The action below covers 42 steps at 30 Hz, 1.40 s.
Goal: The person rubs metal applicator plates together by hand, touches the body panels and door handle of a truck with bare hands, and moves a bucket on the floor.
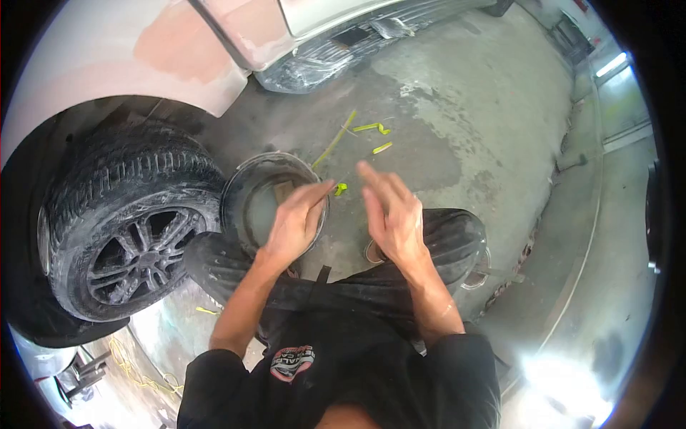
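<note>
My left hand (296,218) is raised over the right side of a dark bucket (232,204), fingers stretched out and holding nothing. The bucket holds cloudy water and a small brownish block (284,191) that shows beside my fingers. My right hand (391,214) hovers in front of my bent knee, its fingers extended and slightly blurred, with nothing in them. A gap separates the two hands. Between them on the floor lies a crumpled piece of yellow-green tape (341,189).
A dusty wheel (143,250) stands at the left under a car body (86,61) with pinkish patches. Plastic film covers the side step (307,68). More yellow-green tape strips (371,128) lie on the wet concrete floor (443,93). A wall (622,193) runs along the right.
</note>
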{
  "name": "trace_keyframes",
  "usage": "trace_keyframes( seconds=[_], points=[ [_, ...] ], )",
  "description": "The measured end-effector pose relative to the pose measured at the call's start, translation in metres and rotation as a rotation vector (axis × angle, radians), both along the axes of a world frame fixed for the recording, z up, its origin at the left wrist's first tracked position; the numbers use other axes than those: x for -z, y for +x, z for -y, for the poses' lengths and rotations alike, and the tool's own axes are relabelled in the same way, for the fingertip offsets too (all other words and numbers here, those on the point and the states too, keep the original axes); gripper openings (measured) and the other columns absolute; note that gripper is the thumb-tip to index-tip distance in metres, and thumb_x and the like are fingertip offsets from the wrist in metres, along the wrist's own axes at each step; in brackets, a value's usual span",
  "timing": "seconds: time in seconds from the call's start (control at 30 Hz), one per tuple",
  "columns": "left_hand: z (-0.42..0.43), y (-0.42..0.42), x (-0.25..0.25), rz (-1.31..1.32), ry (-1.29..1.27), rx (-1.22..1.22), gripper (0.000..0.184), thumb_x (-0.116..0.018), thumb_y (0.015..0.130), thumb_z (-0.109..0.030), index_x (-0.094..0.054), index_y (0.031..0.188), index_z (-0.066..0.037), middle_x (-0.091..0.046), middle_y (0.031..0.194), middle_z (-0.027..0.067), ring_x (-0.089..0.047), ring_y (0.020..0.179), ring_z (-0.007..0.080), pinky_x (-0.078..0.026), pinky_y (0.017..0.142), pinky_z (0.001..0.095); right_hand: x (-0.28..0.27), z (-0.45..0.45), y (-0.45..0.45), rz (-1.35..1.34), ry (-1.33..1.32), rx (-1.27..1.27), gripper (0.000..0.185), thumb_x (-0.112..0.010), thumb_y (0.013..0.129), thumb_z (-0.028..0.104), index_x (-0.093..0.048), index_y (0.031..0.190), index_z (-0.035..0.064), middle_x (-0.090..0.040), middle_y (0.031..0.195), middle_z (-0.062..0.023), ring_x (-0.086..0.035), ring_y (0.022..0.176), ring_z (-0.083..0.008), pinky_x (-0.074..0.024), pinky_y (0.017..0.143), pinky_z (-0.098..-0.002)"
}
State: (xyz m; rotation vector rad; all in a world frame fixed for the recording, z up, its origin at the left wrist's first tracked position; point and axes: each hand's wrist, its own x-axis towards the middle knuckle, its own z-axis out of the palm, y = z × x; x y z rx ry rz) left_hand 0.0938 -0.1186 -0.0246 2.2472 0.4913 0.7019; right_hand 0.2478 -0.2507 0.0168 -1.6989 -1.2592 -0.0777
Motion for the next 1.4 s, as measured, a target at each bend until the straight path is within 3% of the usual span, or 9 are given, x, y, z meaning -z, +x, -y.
trace_keyframes(
  seconds=[0.27, 0.43, 0.6, 0.7, 0.87, 1.1, 1.2, 1.27, 1.4],
  points=[
    [-0.029, -0.006, -0.032, -0.088, 0.464, 0.131, 0.05, -0.064, 0.077, 0.006, -0.063, 0.126, -0.001, -0.065, 0.124, 0.0141, -0.063, 0.109, 0.0335, -0.054, 0.092, 0.042, 0.001, 0.004, 0.001, 0.038, -0.094, -0.145, 0.044, -0.07, 0.084, 0.0, -0.066, 0.127, 0.0099, -0.068, 0.099, -0.0152, -0.067, 0.083, -0.0354, -0.0564, 0.069, -0.0431],
    [-0.01, -0.009, -0.029, -0.054, 0.031, 0.038, 0.034, -0.061, 0.09, 0.002, -0.063, 0.123, 0.003, -0.067, 0.115, 0.0184, -0.065, 0.104, 0.0367, -0.053, 0.09, 0.0399, 0.037, -0.004, 0.007, -0.212, -0.133, 0.089, 0.045, -0.07, 0.082, -0.004, -0.066, 0.125, 0.0053, -0.068, 0.097, -0.0156, -0.067, 0.083, -0.0359, -0.0573, 0.07, -0.0415],
    [0.009, -0.004, -0.019, -0.014, -0.164, -0.036, 0.025, -0.06, 0.094, 0.001, -0.065, 0.119, 0.003, -0.069, 0.112, 0.0207, -0.068, 0.102, 0.0354, -0.053, 0.089, 0.0372, 0.026, -0.002, -0.028, 0.06, 0.098, -0.046, 0.035, -0.067, 0.088, -0.001, -0.066, 0.123, 0.0015, -0.068, 0.101, -0.0208, -0.069, 0.083, -0.0356, -0.0563, 0.07, -0.0414],
    [-0.002, -0.007, -0.026, 0.065, 0.18, 0.087, 0.037, -0.063, 0.089, 0.002, -0.063, 0.125, 0.001, -0.067, 0.115, 0.0177, -0.066, 0.104, 0.0351, -0.054, 0.089, 0.0398, 0.072, -0.002, 0.007, -0.24, -0.129, 0.108, 0.04, -0.069, 0.084, -0.004, -0.066, 0.123, 0.0019, -0.068, 0.102, -0.0182, -0.069, 0.086, -0.0345, -0.0568, 0.073, -0.0408],
    [-0.027, -0.011, -0.044, -0.184, 0.645, 0.172, 0.055, -0.062, 0.075, -0.003, -0.062, 0.13, -0.003, -0.063, 0.131, 0.011, -0.06, 0.117, 0.0287, -0.054, 0.093, 0.039, 0.008, 0.013, -0.002, 0.021, 0.004, -0.191, 0.028, -0.063, 0.092, 0.006, -0.068, 0.119, 0.0064, -0.066, 0.096, -0.0187, -0.066, 0.079, -0.037, -0.0537, 0.069, -0.0441],
    [0.008, -0.017, -0.034, 0.037, 0.224, 0.224, 0.063, -0.057, 0.073, 0.012, -0.059, 0.135, 0.001, -0.063, 0.129, 0.0207, -0.063, 0.115, 0.0385, -0.05, 0.102, 0.0433, 0.049, 0.016, 0.051, -0.626, -0.268, 0.331, 0.038, -0.048, 0.106, 0.029, -0.067, 0.105, -0.0039, -0.064, 0.09, -0.0238, -0.065, 0.077, -0.0355, -0.0487, 0.069, -0.0466],
    [0.049, -0.008, -0.022, -0.157, 0.025, 0.244, 0.041, -0.063, 0.088, 0.0, -0.061, 0.13, 0.002, -0.064, 0.125, 0.0205, -0.064, 0.112, 0.0362, -0.051, 0.099, 0.0425, 0.063, 0.015, 0.029, -0.58, -0.091, 0.305, 0.047, -0.045, 0.107, 0.038, -0.058, 0.087, -0.0029, -0.051, 0.07, -0.0133, -0.047, 0.068, -0.0166, -0.0409, 0.059, -0.0381],
    [0.047, 0.0, 0.001, 0.011, -0.069, 0.084, 0.031, -0.059, 0.095, -0.007, -0.064, 0.125, 0.001, -0.068, 0.117, 0.0203, -0.065, 0.109, 0.0364, -0.052, 0.096, 0.0423, 0.048, 0.022, 0.006, -0.473, -0.267, 0.104, 0.026, -0.053, 0.102, 0.021, -0.057, 0.092, -0.0025, -0.06, 0.081, -0.0292, -0.057, 0.074, -0.0523, -0.0479, 0.062, -0.0505],
    [0.011, 0.001, -0.038, 0.055, -0.293, -0.221, 0.025, -0.055, 0.098, -0.008, -0.068, 0.116, 0.004, -0.069, 0.11, 0.0227, -0.068, 0.1, 0.0354, -0.052, 0.092, 0.0391, 0.046, 0.035, 0.009, -0.579, -0.272, -0.294, 0.035, -0.06, 0.102, 0.029, -0.061, 0.095, -0.0053, -0.062, 0.074, -0.014, -0.056, 0.071, -0.0203, -0.0475, 0.065, -0.041]
  ],
)
